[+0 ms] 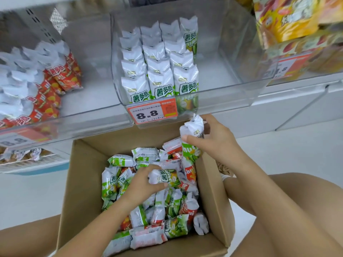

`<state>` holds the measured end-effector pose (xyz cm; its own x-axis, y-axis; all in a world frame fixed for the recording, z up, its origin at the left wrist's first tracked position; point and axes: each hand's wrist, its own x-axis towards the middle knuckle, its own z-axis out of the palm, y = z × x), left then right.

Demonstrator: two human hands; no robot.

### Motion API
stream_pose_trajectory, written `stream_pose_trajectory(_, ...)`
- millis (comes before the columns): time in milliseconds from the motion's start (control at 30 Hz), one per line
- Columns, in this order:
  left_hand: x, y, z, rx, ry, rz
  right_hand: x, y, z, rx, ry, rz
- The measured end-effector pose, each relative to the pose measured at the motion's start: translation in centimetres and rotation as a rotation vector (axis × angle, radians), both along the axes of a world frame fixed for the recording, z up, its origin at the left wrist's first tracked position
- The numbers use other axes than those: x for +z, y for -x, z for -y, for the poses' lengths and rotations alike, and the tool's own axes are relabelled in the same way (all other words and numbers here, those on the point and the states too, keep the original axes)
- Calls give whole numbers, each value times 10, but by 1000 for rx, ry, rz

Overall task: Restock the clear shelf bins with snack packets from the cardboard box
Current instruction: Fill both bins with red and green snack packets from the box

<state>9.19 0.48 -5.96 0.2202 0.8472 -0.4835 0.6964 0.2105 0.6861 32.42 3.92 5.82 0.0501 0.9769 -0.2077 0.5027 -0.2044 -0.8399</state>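
Note:
An open cardboard box (83,182) on the floor holds several green and red snack packets (172,219). My left hand (143,184) is inside the box and grips one green packet (165,178) lying sideways. My right hand (217,138) holds an upright green packet (191,140) above the box's far right corner, just below the shelf edge. The middle clear bin (219,97) contains rows of green packets (159,71) on its left side. The left clear bin (89,115) holds red packets (46,86).
A price tag reading 8.8 (152,113) hangs on the middle bin's front. Yellow and orange bags (289,21) fill the bin at the upper right. My bare knees (297,210) flank the box. A lower shelf (27,160) shows at the left.

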Motion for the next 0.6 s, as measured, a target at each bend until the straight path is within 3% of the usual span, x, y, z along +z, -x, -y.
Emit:
stream_pose_trajectory(233, 148, -2, -48, -212, -295, 132, 54, -25, 0, -375, -356, -215)
stream_pose_trajectory(367, 234, -21, -78, -160, -507, 193, 91, -50, -28, -457, -485, -327)
stream_pose_trajectory(467, 254, -54, -109, -100, -662, 235, 103, -60, -54, -482, -513, -330)
stream_pose_trajectory(600, 235, -103, -153, -90, -770, 194, 92, -62, -72, -545, -480, -287)
